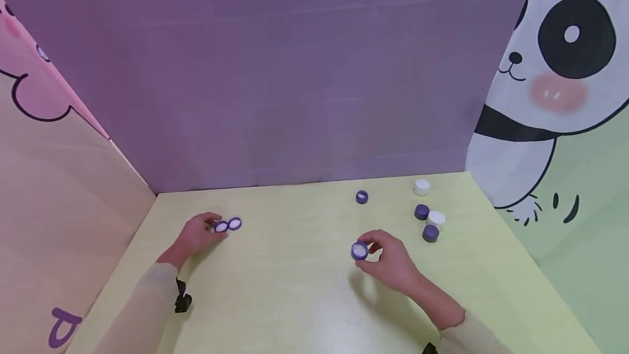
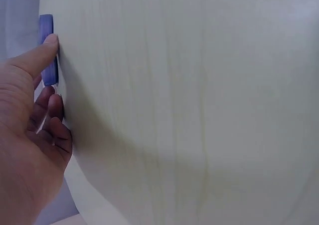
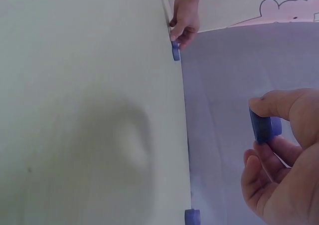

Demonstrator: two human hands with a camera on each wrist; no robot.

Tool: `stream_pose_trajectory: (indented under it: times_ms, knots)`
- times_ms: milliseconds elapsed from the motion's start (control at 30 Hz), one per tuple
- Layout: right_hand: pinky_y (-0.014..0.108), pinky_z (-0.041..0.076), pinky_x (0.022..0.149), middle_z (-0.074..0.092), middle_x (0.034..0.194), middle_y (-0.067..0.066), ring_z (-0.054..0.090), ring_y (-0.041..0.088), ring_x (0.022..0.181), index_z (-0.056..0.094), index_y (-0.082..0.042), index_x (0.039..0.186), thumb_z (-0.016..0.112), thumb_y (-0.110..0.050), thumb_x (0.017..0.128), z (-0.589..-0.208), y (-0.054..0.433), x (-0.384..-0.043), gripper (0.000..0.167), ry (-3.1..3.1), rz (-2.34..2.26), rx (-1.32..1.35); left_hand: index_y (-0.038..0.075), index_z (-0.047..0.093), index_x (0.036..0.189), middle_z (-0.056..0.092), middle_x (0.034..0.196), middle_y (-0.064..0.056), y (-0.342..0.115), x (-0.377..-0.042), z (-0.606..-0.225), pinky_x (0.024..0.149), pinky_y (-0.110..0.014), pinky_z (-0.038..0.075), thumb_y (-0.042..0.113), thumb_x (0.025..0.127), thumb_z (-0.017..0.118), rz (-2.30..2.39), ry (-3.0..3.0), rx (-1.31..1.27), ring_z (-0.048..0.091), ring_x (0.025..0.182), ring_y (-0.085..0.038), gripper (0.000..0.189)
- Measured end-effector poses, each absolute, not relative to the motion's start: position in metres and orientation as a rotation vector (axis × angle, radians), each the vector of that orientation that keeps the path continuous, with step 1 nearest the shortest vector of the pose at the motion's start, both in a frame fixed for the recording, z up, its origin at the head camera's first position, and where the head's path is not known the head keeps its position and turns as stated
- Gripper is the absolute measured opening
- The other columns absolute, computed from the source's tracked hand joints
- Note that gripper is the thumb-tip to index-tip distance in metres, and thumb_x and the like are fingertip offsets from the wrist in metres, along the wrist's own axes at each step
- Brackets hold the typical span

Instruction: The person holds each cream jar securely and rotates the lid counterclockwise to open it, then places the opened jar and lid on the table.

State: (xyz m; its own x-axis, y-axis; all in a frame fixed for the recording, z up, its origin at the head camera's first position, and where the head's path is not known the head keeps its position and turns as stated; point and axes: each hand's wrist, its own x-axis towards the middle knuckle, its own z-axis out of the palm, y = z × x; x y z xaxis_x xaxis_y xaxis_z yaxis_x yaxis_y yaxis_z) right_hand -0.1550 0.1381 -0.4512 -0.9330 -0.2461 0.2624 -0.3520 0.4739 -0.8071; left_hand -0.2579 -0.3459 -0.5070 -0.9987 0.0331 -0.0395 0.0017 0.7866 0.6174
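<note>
At the left of the table my left hand (image 1: 201,232) pinches a shallow purple round cap (image 1: 220,226) with a white inside. A second such cap (image 1: 235,224) lies right against it, farther from the hand. In the left wrist view, the thumb rests on the cap's rim (image 2: 49,70), low at the tabletop. My right hand (image 1: 390,261), raised above the table, holds another purple round cap (image 1: 360,251) between thumb and fingers, its pale inside facing up toward me. From the right wrist, that cap (image 3: 261,125) shows a wide dark part with a narrower blue part beside it.
A lone purple cap (image 1: 361,197) sits near the back edge. On the right stand two purple caps, one behind (image 1: 421,212) and one in front (image 1: 430,233), beside a white cap (image 1: 435,219). Another white cap (image 1: 421,187) is farther back. A purple cloth wall (image 1: 304,97) closes the back.
</note>
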Motion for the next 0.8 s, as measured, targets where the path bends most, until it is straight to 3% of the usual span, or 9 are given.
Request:
stream_pose_trajectory:
  times_ms: [200, 433, 800]
  knots:
    - [0.037, 0.051, 0.075, 0.063, 0.098, 0.000, 0.061, 0.028, 0.086, 0.066, -0.007, 0.104, 0.085, -0.007, 0.073, -0.444, 0.146, -0.170, 0.037, -2.657, 1.433, 0.436, -0.002, 0.056, 0.127, 0.055, 0.118, -0.024, -0.346, -0.250, -0.502, 0.077, -0.041, 0.051, 0.027, 0.082, 0.080, 1.053, 2.962, 0.033, 0.055, 0.098, -0.035, 0.059]
    - [0.034, 0.048, 0.073, 0.062, 0.096, 0.003, 0.060, 0.030, 0.086, 0.066, -0.006, 0.106, 0.083, -0.013, 0.076, -0.447, 0.157, -0.196, 0.036, -2.719, 1.356, 0.358, -0.002, 0.055, 0.130, 0.050, 0.128, -0.025, -0.327, -0.232, -0.487, 0.065, -0.032, 0.051, 0.020, 0.089, 0.073, 1.266, 2.933, 0.087, 0.055, 0.101, -0.037, 0.050]
    - [0.033, 0.047, 0.072, 0.062, 0.099, 0.007, 0.056, 0.023, 0.084, 0.064, -0.004, 0.108, 0.080, -0.013, 0.079, -0.449, 0.168, -0.223, 0.034, -2.768, 1.274, 0.320, 0.000, 0.060, 0.123, 0.060, 0.113, -0.020, -0.281, -0.219, -0.476, 0.069, -0.029, 0.050, 0.015, 0.092, 0.069, 1.441, 2.847, 0.307, 0.058, 0.094, -0.029, 0.036]
